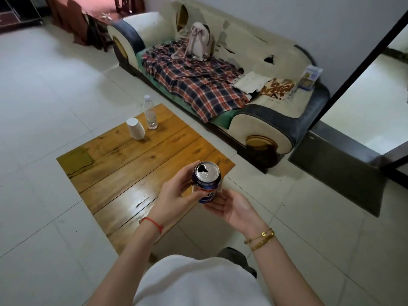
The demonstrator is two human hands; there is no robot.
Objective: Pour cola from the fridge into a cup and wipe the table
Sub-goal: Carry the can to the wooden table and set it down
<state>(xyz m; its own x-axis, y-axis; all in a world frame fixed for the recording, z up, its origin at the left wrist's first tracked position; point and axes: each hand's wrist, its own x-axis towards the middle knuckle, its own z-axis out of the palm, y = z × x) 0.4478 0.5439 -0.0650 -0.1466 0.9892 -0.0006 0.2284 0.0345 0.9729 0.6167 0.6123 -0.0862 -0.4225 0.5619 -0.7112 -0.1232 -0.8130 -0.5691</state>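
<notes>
A worn cream sofa (260, 69) with a plaid blanket (194, 80) stands against a pale wall (309, 16) on seemingly white-tiled floor (44, 96).

The left hand (176, 193) covers the near-left side of the can (206, 184), so its label reads only in part; the print is too small to make out. The right hand (231, 206) hides the can's base. At 11 o'clock, furniture (19, 12) is cut off by the frame edge.
</notes>
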